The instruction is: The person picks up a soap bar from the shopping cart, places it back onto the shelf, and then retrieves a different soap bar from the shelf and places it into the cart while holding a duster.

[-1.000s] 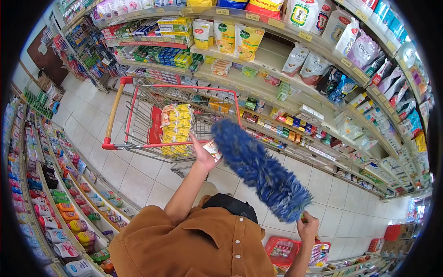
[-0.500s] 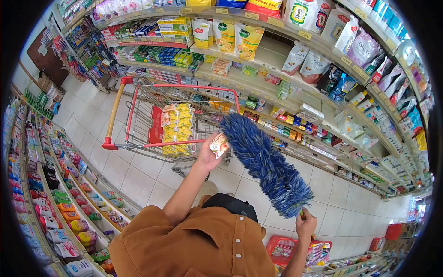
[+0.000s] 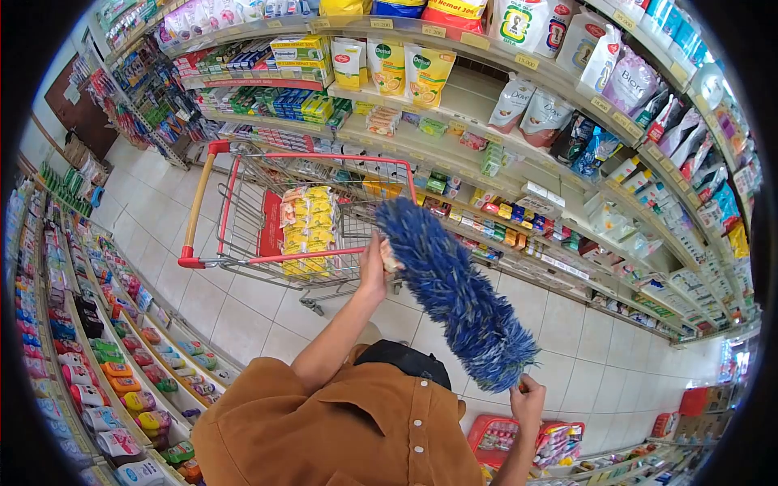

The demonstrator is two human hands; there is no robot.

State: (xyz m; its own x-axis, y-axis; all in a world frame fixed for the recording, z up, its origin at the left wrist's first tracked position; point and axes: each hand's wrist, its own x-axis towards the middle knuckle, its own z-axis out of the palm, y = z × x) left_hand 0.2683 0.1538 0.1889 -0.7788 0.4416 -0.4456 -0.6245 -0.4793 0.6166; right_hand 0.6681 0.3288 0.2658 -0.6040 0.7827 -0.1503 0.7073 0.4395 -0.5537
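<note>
In my left hand [image 3: 374,269] is a small pack [image 3: 391,257], mostly hidden behind the duster's far end. My right hand [image 3: 528,398] is closed on the near end of the blue fluffy duster [image 3: 458,293], whose handle is largely covered by my fingers. The duster slants from my right hand up to the pack, its fibres against it. Just beyond my left hand stands a wire shopping cart [image 3: 297,261] with red edges, holding yellow packs [image 3: 309,220].
Shelves of pouches and boxes [image 3: 478,150] run along the far side. Shelves of bottles [image 3: 121,368] curve along the left. Red baskets with goods [image 3: 559,444] sit on the tiled floor [image 3: 559,312] near my right arm.
The duster has shifted slightly left and now covers more of the pack. My left hand has turned so its back and edge show more. My right hand has moved slightly down and left.
</note>
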